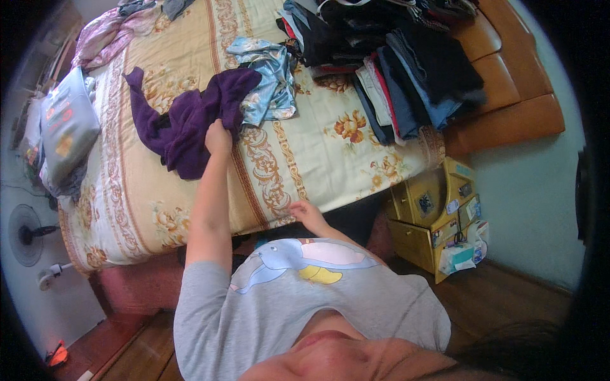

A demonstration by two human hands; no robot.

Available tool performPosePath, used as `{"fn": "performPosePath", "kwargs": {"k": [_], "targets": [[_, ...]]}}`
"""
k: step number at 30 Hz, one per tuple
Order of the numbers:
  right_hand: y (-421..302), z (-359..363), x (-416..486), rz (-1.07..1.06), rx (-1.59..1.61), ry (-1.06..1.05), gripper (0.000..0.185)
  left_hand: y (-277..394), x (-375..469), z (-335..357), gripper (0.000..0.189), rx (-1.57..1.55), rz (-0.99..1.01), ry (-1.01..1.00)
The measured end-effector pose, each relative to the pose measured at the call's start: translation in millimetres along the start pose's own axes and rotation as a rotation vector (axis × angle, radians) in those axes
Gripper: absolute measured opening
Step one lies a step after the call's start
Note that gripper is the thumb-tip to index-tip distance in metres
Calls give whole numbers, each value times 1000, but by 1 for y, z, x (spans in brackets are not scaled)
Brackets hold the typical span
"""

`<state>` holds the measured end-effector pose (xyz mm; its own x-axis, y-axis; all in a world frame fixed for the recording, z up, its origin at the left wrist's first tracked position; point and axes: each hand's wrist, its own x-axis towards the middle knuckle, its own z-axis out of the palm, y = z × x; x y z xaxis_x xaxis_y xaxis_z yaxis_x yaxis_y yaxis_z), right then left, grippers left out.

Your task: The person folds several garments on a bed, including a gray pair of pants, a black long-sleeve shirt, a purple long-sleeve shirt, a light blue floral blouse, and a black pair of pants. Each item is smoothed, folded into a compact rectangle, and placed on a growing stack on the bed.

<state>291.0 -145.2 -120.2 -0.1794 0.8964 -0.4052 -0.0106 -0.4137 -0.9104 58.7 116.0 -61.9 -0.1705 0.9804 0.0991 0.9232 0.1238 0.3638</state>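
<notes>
A crumpled dark purple garment point(188, 124) lies on the bed, one narrow end stretched out towards the upper left. My left hand point(219, 138) grips its near right side, with the fingertips partly hidden in the folds. Just beyond, a shiny light-blue floral garment point(274, 81) lies rumpled, partly covered by the purple cloth. My right hand point(307, 214) is over the bed's near edge, holding nothing, its fingers slightly bent and apart. Beneath these things spreads a cream and tan floral bedspread point(314, 157).
Folded dark clothes and jeans point(414, 90) are stacked near the brown padded headboard point(514, 95). Pink patterned fabric point(102, 38) and a grey printed bundle point(69, 126) line the far left edge. A yellow bedside cabinet point(417, 224) stands at right; a fan point(26, 233) is at left.
</notes>
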Motion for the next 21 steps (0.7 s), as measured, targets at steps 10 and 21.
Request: {"fn": "performPosePath", "kwargs": {"k": [10, 21], "targets": [[-82, -14, 65, 231, 653, -91, 70, 28, -140, -34, 36, -839, 123, -172], [-92, -17, 64, 155, 317, 170, 45, 39, -202, -54, 38, -872, 619, -655]]}}
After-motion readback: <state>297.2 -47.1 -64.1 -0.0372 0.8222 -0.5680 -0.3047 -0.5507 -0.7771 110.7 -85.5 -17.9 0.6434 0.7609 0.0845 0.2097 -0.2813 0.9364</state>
